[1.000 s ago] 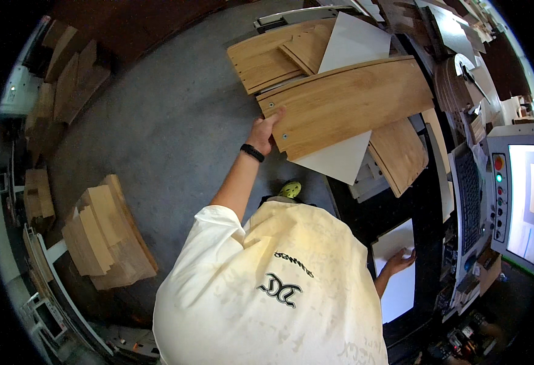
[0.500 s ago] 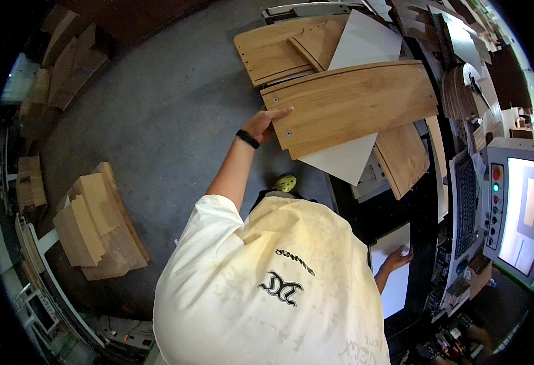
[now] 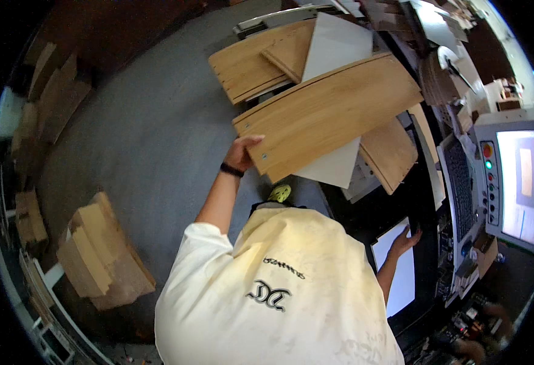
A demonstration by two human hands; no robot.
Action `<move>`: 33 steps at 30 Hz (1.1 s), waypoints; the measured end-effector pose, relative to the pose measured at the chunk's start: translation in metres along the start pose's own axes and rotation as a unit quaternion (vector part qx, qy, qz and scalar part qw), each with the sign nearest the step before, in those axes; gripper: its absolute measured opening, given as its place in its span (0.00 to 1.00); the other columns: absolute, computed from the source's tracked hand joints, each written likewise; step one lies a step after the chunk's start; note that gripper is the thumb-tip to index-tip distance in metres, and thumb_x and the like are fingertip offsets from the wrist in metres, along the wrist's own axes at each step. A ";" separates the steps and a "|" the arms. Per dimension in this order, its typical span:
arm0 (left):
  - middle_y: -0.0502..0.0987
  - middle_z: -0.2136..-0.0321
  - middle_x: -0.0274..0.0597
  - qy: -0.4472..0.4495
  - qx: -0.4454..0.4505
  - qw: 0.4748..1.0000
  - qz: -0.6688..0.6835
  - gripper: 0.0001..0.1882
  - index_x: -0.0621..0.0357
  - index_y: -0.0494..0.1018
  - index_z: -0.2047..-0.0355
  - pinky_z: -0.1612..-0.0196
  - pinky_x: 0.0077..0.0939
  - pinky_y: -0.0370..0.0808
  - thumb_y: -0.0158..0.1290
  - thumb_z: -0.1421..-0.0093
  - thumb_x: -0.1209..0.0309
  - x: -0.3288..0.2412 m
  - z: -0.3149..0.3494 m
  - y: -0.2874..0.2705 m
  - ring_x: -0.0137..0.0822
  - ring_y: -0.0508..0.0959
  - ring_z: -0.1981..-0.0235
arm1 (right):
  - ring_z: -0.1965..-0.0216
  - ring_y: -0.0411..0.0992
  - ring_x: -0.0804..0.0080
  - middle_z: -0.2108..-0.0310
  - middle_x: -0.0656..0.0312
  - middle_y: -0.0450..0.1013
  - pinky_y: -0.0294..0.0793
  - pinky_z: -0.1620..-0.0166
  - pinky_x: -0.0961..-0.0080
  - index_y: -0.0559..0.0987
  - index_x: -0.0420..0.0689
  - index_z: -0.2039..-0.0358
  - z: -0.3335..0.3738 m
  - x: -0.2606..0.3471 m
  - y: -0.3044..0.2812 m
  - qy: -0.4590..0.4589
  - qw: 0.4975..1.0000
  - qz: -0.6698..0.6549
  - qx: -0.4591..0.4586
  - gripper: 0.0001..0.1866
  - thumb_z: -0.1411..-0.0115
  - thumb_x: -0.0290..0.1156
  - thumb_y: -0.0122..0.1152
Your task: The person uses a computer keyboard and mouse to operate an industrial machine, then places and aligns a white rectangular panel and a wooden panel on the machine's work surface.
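Note:
My left hand (image 3: 242, 152) grips the left end of a long wood-grain board (image 3: 334, 115) with one curved edge, thumb on top and fingers underneath. Metal fittings show in the board near that end. Beneath it lie another wood-grain board (image 3: 236, 73), white panels (image 3: 340, 42) and a smaller curved wooden piece (image 3: 391, 155). My right hand (image 3: 404, 242) is over the right edge of a white panel (image 3: 394, 274) on the dark surface beside me, its fingers apart. I cannot tell whether it touches the panel.
At the right stand a control console (image 3: 516, 182) with a lit screen and a keyboard (image 3: 460, 188). A stack of cardboard pieces (image 3: 105, 249) sits to the left, with more cardboard (image 3: 60, 97) behind. Grey floor (image 3: 157, 134) stretches between them and me.
The view has shifted a little. The left end of the held board has tilted lower. My right hand has moved slightly up along the white panel, its thumb now lifted apart from the fingers.

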State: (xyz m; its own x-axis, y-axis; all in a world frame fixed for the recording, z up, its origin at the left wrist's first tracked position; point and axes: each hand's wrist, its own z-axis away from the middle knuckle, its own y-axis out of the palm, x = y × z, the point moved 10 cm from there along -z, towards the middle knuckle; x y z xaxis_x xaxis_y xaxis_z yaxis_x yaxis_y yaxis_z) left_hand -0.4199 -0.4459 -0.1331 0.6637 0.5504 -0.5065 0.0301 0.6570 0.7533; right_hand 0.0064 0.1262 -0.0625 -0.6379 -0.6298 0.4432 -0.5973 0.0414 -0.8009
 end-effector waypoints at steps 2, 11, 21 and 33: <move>0.81 0.50 0.47 0.009 -0.020 1.000 -0.008 0.29 0.65 0.73 0.43 0.46 0.42 0.81 0.65 0.45 0.70 0.003 0.009 -0.009 0.44 0.83 0.49 | 0.25 0.54 0.42 0.26 0.41 0.56 0.61 0.29 0.40 0.68 0.41 0.30 -0.014 0.067 0.006 0.007 1.000 -0.003 0.023 0.28 0.26 0.37 0.60; 0.80 0.46 0.53 0.088 0.066 0.993 -0.035 0.37 0.66 0.72 0.40 0.47 0.45 0.83 0.64 0.54 0.77 -0.027 0.059 0.011 0.50 0.82 0.47 | 0.25 0.58 0.55 0.23 0.52 0.54 0.61 0.27 0.57 0.56 0.45 0.23 -0.054 0.279 0.035 0.157 0.789 -0.550 0.227 0.40 0.24 0.57 0.48; 0.82 0.49 0.53 0.036 0.173 0.971 -0.163 0.36 0.64 0.75 0.42 0.55 0.45 0.83 0.63 0.57 0.80 -0.031 0.045 0.087 0.51 0.84 0.51 | 0.29 0.63 0.60 0.28 0.65 0.63 0.63 0.29 0.50 0.58 0.52 0.25 0.012 0.253 -0.028 0.309 0.610 -0.709 0.170 0.44 0.32 0.57 0.64; 0.81 0.45 0.45 -0.171 0.314 0.901 -0.247 0.31 0.63 0.72 0.39 0.44 0.43 0.81 0.65 0.43 0.81 0.164 0.022 0.240 0.45 0.81 0.45 | 0.29 0.63 0.60 0.28 0.59 0.64 0.62 0.28 0.53 0.61 0.51 0.26 0.088 0.100 -0.236 0.355 0.568 -0.690 -0.274 0.41 0.28 0.65 0.51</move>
State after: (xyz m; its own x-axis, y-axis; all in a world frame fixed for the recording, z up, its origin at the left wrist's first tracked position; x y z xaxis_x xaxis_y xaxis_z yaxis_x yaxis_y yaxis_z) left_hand -0.2871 -0.2089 -0.0262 0.6424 0.0094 -0.7663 0.7297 0.2981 0.6153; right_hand 0.1264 -0.0144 0.1349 0.7027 0.1075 0.7033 -0.7043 0.2458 0.6660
